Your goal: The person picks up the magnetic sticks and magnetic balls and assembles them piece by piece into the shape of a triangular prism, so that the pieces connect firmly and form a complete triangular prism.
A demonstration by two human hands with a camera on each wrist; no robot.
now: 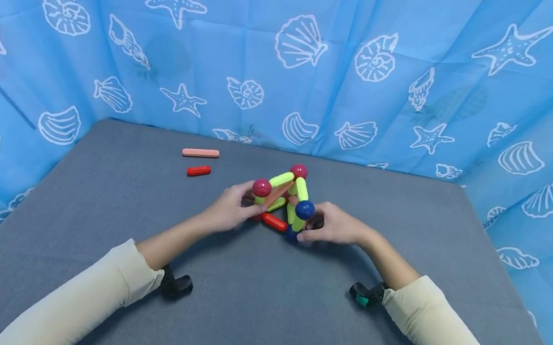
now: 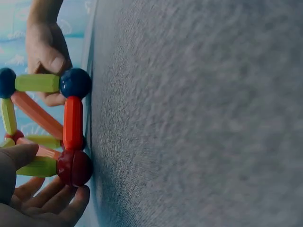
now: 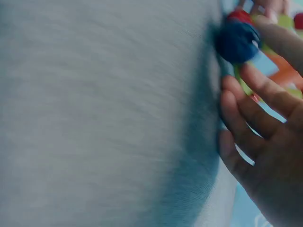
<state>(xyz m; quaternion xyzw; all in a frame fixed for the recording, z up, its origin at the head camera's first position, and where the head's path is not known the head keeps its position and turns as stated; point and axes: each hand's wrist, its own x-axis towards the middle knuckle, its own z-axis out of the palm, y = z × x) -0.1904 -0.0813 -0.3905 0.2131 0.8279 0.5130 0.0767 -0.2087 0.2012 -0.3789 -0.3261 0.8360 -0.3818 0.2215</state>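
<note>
Between the hands on the grey table stands a frame of magnetic rods and balls, with yellow-green upright rods [image 2: 38, 82] and orange diagonals [image 2: 38, 113]. A red rod [image 1: 274, 222] runs along its front bottom edge, joining a dark red ball [image 2: 75, 168] to a lower blue ball [image 3: 238, 41]. On top are an upper blue ball [image 1: 305, 210] and two crimson balls [image 1: 261, 188]. My left hand [image 1: 231, 208] grips the left front corner, thumb at the yellow-green rod, fingers by the dark red ball. My right hand [image 1: 339, 225] pinches the lower blue ball between thumb and finger.
A pink rod [image 1: 200, 153] and a shorter red rod [image 1: 198, 171] lie loose at the back left of the table [image 1: 261, 307]. A blue curtain [image 1: 249, 50] with white shells and starfish hangs behind and along the sides.
</note>
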